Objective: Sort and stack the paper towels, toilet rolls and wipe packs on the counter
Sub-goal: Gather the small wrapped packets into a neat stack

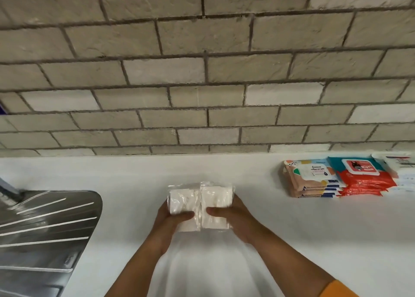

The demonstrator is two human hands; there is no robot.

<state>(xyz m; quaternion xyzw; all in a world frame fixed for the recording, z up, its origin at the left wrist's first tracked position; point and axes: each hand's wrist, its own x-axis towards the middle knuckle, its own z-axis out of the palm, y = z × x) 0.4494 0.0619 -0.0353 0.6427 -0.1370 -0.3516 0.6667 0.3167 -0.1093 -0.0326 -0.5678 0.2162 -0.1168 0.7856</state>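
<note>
Two wrapped packs [200, 204] sit side by side at lower centre on the counter [314, 229]. Left hand [173, 218] and right hand [231, 211] clasp one each, thumbs on top. Likely light, soft, with slippery film; best held by the sides. Wipe packs [341, 177] are stacked at right, a drainer [45, 229] at left.

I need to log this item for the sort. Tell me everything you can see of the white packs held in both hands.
The white packs are two blocks of folded white paper, each in clear, crinkly plastic wrap, pressed side by side. The left hand and right hand clasp them from either side, thumbs on top, at mid-counter. Whether they rest on it is unclear.
</note>
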